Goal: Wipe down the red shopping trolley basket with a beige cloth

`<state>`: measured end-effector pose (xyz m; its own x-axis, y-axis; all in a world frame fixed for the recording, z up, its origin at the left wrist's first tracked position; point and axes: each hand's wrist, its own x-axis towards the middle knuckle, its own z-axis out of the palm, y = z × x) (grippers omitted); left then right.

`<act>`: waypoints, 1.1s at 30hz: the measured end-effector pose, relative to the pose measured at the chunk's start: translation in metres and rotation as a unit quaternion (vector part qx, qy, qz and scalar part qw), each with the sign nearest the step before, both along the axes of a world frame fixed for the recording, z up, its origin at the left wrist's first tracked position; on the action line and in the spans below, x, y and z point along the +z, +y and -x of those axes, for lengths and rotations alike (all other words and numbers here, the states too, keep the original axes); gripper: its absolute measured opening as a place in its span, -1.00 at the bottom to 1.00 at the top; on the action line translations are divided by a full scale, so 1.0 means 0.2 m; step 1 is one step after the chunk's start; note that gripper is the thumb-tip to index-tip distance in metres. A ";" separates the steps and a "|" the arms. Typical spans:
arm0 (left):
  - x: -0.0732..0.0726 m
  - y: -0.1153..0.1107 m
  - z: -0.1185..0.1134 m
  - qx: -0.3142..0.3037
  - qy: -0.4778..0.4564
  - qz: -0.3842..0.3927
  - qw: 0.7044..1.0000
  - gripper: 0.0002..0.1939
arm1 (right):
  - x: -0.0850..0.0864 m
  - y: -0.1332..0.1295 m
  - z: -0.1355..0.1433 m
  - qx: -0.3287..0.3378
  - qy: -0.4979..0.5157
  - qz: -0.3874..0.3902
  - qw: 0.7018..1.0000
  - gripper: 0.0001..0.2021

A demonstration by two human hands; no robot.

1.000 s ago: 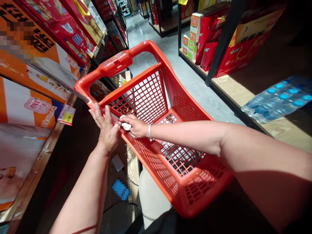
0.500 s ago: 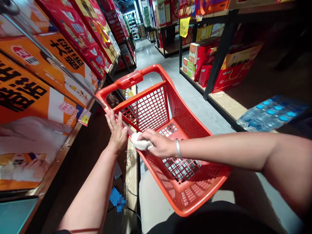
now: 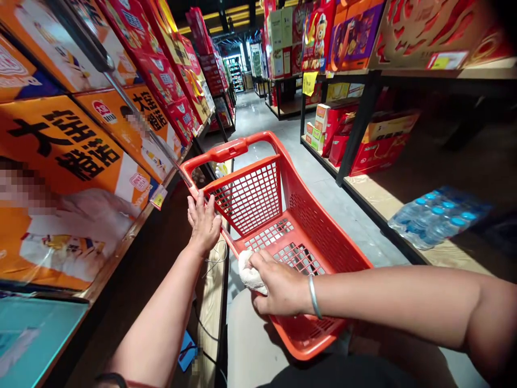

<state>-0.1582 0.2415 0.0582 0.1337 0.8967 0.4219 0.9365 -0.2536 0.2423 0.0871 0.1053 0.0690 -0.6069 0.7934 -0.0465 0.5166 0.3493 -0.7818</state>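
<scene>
Plainly, right fingers point(image 3: 262, 263) curl round one cloth point(image 3: 247, 270); left fingers point(image 3: 201, 206) spread against one cart point(image 3: 333, 229).

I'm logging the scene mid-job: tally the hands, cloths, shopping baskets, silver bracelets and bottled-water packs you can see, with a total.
Left hand and right hand: 2
White cloth: 1
Red shopping basket: 1
Silver bracelet: 1
Bottled-water pack: 1
Total: 6

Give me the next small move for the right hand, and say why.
Probably slide the right hand with the white cloth along the red cart's side rim toward the person: the cloth is gripped at that rim, which runs on that way, while the left hand rests nearer the handle.
</scene>
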 end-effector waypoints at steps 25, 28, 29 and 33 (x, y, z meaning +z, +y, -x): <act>0.18 -0.04 -0.16 -0.042 0.001 -0.228 0.973 -0.45 | -0.04 0.66 -1.14 -0.156 -0.217 -0.250 0.931 -0.72; 0.18 -0.03 -0.20 -0.060 0.019 -0.231 0.971 -0.52 | -0.04 0.68 -1.17 -0.178 -0.235 -0.267 0.918 -0.70; 0.18 -0.03 -0.21 -0.063 0.018 -0.237 0.969 -0.53 | -0.04 0.68 -1.17 -0.179 -0.240 -0.270 0.915 -0.68; 0.22 -0.08 -0.22 -0.076 0.034 -0.230 0.970 -0.60 | -0.01 0.64 -1.17 -0.195 -0.268 -0.253 0.909 -0.64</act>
<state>-0.1148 0.2250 0.1027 0.2914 0.5834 0.7581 0.8898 -0.4563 0.0091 0.3220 0.2328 0.0680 -0.2719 0.9457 0.1782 0.9377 0.3019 -0.1717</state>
